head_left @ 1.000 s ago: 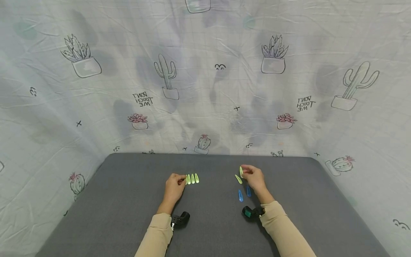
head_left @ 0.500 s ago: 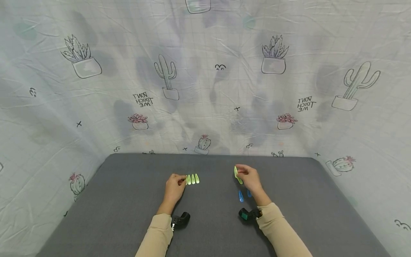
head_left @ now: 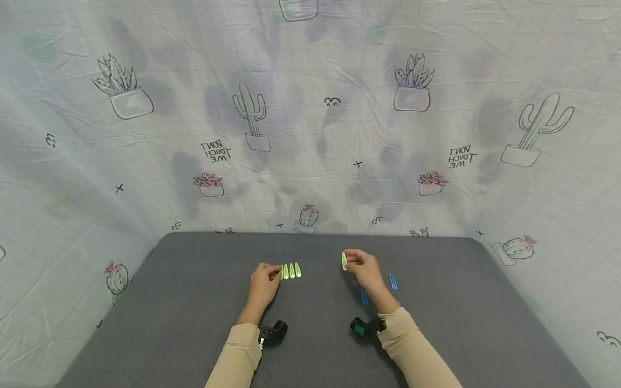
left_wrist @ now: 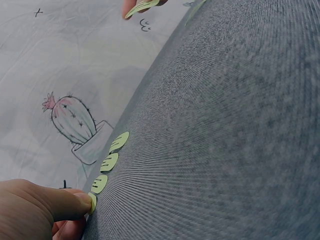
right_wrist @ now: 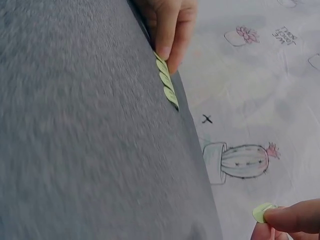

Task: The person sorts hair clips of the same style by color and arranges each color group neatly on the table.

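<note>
Snap hair clips in yellow-green lie side by side in a short row [head_left: 292,270] on the dark grey table. My left hand [head_left: 263,283] pinches the leftmost clip [left_wrist: 93,203] of that row between thumb and finger. To the right, my right hand [head_left: 367,272] holds another yellow-green hair clip [head_left: 344,261] by thumb and fingertips, raised off the table and apart from the row. In the right wrist view this held clip [right_wrist: 262,212] shows at the lower right. A further yellow-green clip [left_wrist: 195,13] lies on the table at the top of the left wrist view.
Blue hair clips lie around my right forearm: one [head_left: 364,296] to its left, one [head_left: 393,281] to its right, and a sliver of another by the cuff. The grey table [head_left: 310,345] meets a pale cactus-print cloth [head_left: 310,161] behind.
My right hand has carried its yellow-green clip leftward, towards the row. Its forearm now covers other parts of the table, and a blue clip shows on its right. My left hand stays put.
</note>
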`<action>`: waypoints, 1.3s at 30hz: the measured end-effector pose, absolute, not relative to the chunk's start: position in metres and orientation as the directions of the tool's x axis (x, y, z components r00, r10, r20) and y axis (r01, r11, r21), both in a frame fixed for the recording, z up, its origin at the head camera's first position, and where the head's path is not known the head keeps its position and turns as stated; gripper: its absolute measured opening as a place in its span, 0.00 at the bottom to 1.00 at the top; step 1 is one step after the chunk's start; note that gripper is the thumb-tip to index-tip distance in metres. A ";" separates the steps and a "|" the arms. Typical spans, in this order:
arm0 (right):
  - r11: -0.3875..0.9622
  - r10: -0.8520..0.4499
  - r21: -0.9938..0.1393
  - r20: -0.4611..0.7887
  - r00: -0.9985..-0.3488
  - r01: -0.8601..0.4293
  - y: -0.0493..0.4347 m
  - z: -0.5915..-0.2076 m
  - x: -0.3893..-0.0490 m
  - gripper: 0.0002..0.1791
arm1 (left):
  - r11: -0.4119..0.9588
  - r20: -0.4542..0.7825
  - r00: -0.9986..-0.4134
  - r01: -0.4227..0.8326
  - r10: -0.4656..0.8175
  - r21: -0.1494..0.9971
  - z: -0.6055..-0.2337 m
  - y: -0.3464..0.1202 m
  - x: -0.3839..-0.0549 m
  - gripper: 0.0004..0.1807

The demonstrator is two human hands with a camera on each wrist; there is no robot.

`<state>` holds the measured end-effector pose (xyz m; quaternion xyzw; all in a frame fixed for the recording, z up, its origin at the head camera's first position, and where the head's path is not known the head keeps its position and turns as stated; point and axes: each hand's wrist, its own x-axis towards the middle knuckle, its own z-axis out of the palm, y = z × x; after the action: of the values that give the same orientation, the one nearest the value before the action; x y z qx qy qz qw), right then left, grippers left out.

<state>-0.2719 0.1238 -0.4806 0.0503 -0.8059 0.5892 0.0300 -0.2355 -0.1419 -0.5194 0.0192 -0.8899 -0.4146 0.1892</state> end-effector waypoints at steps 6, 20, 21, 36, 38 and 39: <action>0.275 -0.088 -0.952 0.110 -0.990 -0.130 0.111 -0.486 -0.271 0.18 | 0.653 0.322 -0.926 0.122 -0.196 0.747 -0.521 -0.142 -0.236 0.10; 0.262 -0.157 -0.945 0.159 -0.975 -0.196 0.070 -0.493 -0.271 0.17 | 0.659 0.332 -0.924 0.131 -0.190 0.740 -0.520 -0.142 -0.236 0.10; 0.271 -0.162 -0.941 0.161 -0.974 -0.201 0.068 -0.494 -0.271 0.17 | 0.659 0.333 -0.924 0.132 -0.189 0.741 -0.520 -0.142 -0.236 0.10; 0.380 -0.188 -0.895 0.174 -0.967 -0.235 0.043 -0.503 -0.277 0.18 | 0.668 0.332 -0.925 0.129 -0.186 0.733 -0.518 -0.143 -0.237 0.10; 0.404 -0.194 -0.881 0.179 -0.965 -0.245 0.040 -0.504 -0.278 0.18 | 0.669 0.332 -0.925 0.129 -0.185 0.732 -0.519 -0.143 -0.238 0.10; 0.416 -0.193 -0.877 0.176 -0.965 -0.243 0.039 -0.503 -0.278 0.18 | 0.671 0.333 -0.925 0.129 -0.184 0.730 -0.519 -0.143 -0.238 0.10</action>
<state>-0.2783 0.0387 -0.5035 0.1295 -0.8410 0.5248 0.0237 -0.2380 -0.1433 -0.5188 0.0154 -0.8932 -0.4056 0.1934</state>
